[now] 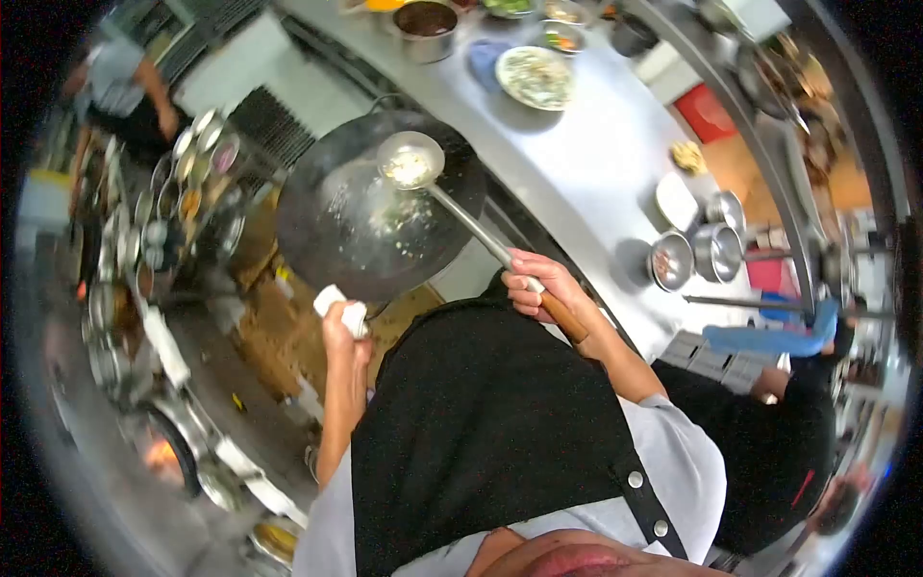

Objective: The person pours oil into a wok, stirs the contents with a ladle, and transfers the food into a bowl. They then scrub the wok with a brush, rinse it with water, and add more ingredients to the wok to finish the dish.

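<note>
White folded cloth [352,320] sits in the closed left hand [340,335] beside the wok's near edge, probably against heat, while the right hand [540,284] curls around the brown wooden grip [561,315] of a long steel ladle [473,225]. Its head is over the broad black metal wok [312,231] (pale food bits [396,219] lie inside), the long shaft likely sparing the fingers. Beyond, a white round plate [503,82] of pale food stands on the shiny steel surface [586,144], perhaps for easy reach.

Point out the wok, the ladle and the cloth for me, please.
Wok [303,223]: head view, dark inner wall.
Ladle [469,222]: head view, metal part of the handle.
Cloth [354,316]: head view, bunched white fabric.
</note>
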Tool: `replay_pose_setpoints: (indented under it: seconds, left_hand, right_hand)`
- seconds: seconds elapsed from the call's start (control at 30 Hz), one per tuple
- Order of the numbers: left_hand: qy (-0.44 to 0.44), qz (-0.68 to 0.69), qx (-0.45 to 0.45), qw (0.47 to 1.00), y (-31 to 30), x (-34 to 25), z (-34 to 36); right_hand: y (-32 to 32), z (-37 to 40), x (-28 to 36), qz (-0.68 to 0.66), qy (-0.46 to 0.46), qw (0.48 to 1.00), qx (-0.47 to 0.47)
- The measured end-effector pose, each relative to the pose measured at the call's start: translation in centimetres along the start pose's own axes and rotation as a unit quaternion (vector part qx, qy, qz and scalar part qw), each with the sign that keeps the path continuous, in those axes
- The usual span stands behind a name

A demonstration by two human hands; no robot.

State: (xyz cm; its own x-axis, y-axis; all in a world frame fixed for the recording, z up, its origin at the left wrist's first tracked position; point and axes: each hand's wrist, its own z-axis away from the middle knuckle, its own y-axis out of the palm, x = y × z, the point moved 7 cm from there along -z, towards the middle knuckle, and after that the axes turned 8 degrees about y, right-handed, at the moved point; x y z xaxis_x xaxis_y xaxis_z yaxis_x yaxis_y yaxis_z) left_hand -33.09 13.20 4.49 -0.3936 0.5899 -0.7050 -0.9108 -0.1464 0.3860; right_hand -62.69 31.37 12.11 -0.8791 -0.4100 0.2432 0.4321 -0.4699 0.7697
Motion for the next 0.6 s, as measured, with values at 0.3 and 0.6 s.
replay_pose_setpoints:
  seconds: [0.3, 0.6]
  left_hand:
    - [0.006, 0.02, 0.052, 0.998, 7.7, 3.0, -0.5]
    - [0.055, -0.004, 0.014, 0.998, 10.9, 4.3, 0.8]
  right_hand:
    - [-3.3, 6.6, 15.6, 0.133, -0.232, 0.96, -0.082]
    - [-13.9, 5.3, 28.3, 0.254, -0.281, 0.886, -0.268]
